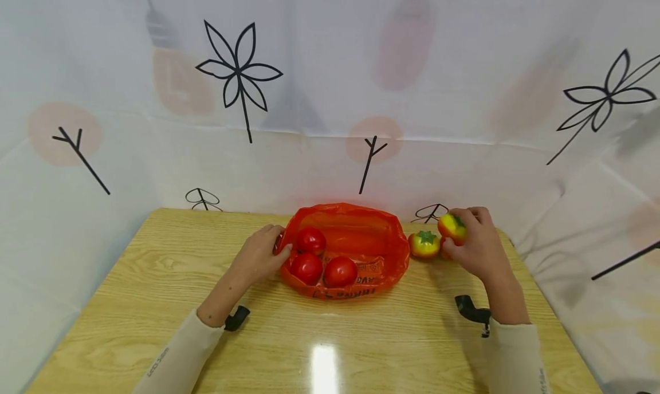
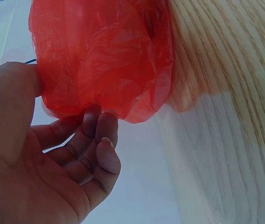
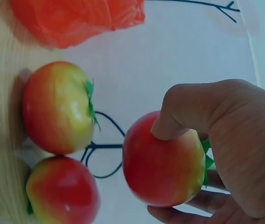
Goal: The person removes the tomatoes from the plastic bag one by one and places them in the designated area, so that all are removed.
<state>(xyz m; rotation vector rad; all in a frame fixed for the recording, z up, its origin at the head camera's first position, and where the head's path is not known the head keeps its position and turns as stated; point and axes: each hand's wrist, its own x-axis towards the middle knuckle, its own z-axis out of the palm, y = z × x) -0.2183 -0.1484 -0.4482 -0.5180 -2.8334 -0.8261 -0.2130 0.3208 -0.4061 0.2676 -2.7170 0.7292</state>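
A red plastic bag (image 1: 356, 233) stands on the table with its mouth spread wide, and three red tomatoes (image 1: 341, 272) lie inside it. My left hand (image 1: 260, 255) grips the bag's left rim, thumb at the mouth and fingers curled at the outer side, as the left wrist view shows. To the right of the bag, my right hand (image 1: 476, 245) holds a red-and-yellow tomato (image 3: 163, 161) with a green calyx, raised off the table. Under and beside it, two more such tomatoes (image 3: 60, 107) rest on the table, touching each other.
The wood-grain table (image 1: 330, 337) ends at a pale cloth backdrop (image 1: 319, 170) printed with flowers and twigs. Black straps (image 1: 471, 311) hang at both wrists. Bright light reflects off the table's front.
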